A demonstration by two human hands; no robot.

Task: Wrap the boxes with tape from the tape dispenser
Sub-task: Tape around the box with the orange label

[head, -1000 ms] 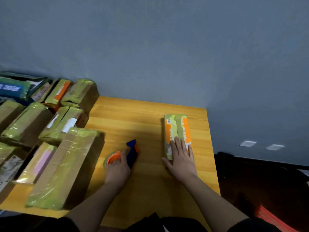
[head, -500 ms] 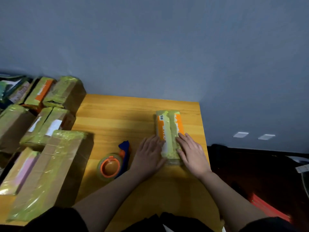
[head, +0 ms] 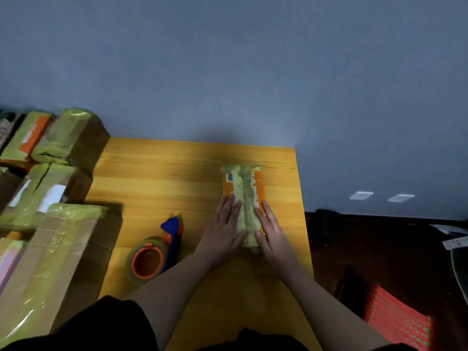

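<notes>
Right of frame centre: small orange box (head: 243, 196) lying flat on yellow wooden table (head: 162, 178), long axis running away toward the blue-grey wall (head: 228, 59), a wrinkled band of yellowish tape along its top from far end to near end, barcode at its upper-left corner. Left hand (head: 222, 234) flat on the box's near left side, fingers straight and close together, fingertips reaching about halfway up the box, thumb lying against the near end of the tape band. Right hand (head: 272, 234) flat on the near right side, fingers straight, thumb alongside the tape band; both palms pressing, nothing gripped. Near half of the box between the two hands, far half bare beyond the fingertips. Both forearms entering from the bottom edge, dark sleeves at lower frame. Lower left of centre, just left of the left forearm and apart from the box: tape dispenser (head: 157, 252) lying on the table, orange hub with a tape roll around it, blue body pointing toward the upper right; untouched by either hand. Left edge of frame: stack of taped cardboard boxes (head: 50, 198), several with greenish-yellow tape, largest one at lower left overhanging the table's left side. Right of table: dark floor, red patterned item (head: 397, 323) at lower right, two pale rectangular patches (head: 379, 197) low on the wall.
</notes>
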